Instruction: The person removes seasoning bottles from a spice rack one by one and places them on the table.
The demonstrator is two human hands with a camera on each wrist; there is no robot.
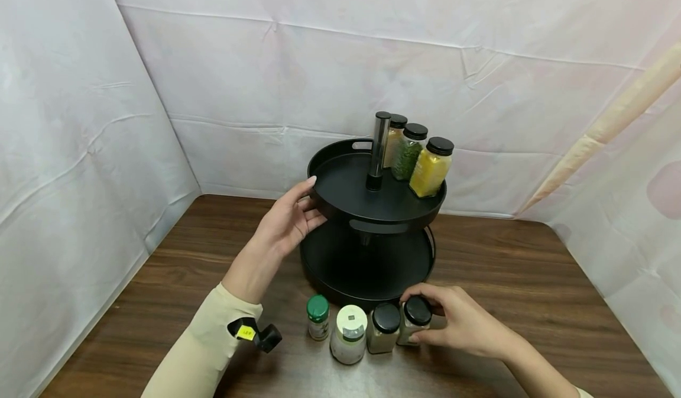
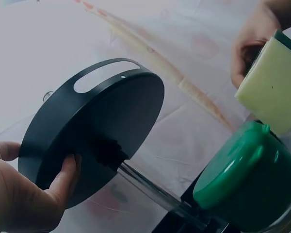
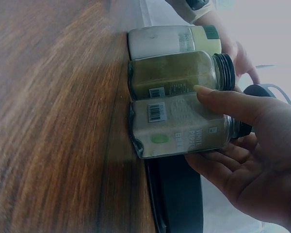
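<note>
Pepper jar (image 3: 177, 131) in the right hand (image 1: 457, 321), left hand (image 1: 287, 226) on the upper tray (image 1: 343, 179)

So the right hand has the pepper pinched, thumb on one side and fingers on the other. It's at the right end of a row in front of the lower tray (image 1: 367, 268); can't tell if its base is touching the table (image 1: 505, 256). Just beside it there's a black-lid jar (image 1: 382, 336), then a cream-lid jar (image 1: 349, 334), then a little green-lid one (image 1: 318, 318) at the left end.

Left hand's gripping the upper tray by its left edge, thumb up at the rim, other fingers underneath. A post (image 1: 379, 146) sticks up from the middle, and three black-lid jars sit right of it: yellow (image 1: 428, 174), green (image 1: 407, 157) and a tan one (image 1: 392, 144) at the back, partly hidden.

Behind it all, pale sheets (image 1: 223, 67).
</note>
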